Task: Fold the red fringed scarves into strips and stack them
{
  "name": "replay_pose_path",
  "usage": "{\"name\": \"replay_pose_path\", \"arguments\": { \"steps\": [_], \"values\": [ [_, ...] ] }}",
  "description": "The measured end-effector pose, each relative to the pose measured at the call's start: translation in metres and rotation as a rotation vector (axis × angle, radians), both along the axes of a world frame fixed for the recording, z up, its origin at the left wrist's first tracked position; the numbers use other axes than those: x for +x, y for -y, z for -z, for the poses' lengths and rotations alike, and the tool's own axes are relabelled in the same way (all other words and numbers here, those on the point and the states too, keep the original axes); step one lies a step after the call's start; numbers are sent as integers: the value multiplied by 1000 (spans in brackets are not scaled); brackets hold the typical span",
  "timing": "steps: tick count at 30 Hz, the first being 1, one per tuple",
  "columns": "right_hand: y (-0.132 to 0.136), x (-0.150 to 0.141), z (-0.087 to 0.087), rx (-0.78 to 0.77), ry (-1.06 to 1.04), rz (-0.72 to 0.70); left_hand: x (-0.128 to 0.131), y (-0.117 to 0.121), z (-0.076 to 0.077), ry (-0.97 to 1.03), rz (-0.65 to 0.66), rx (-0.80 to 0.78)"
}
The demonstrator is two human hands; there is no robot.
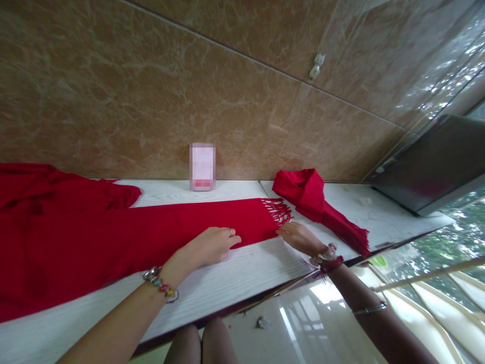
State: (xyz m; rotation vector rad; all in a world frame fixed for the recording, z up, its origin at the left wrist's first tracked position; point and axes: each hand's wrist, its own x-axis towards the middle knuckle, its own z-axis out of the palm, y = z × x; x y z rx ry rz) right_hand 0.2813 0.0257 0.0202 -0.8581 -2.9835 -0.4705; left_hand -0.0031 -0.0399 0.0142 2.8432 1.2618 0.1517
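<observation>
A long red scarf (182, 222) lies stretched flat along the white tabletop, its fringed end to the right. My left hand (214, 245), with a ring and a beaded bracelet, rests at the scarf's near edge; the fingers are curled and seem to pinch the cloth there. At the near corner of the fringed end, the closed fingers of my right hand (299, 238) hold the scarf. A second red scarf (310, 194), loosely folded with its fringe toward the front edge, lies beyond my right hand.
More bunched red cloth (68, 187) covers the table's left end. A small pink-and-white box, blurred out (202, 167), stands against the brown marble wall (151, 101). A dark box-like appliance (435, 162) sits at the far right end of the white table (235, 273).
</observation>
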Motion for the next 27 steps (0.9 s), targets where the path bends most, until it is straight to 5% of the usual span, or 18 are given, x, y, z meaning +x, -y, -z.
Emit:
{"name": "replay_pose_path", "arguments": {
  "steps": [8, 17, 27],
  "values": [
    [0, -6, -3, -51, -98, -20, 0, -1, -8, -21, -34, -42],
    [22, -63, 12, -123, -287, -201, -7, 9, -24, -76, -79, -95],
    [28, -133, 13, -77, -266, -467, -81, 54, -14, -313, -386, -72]
  ]
}}
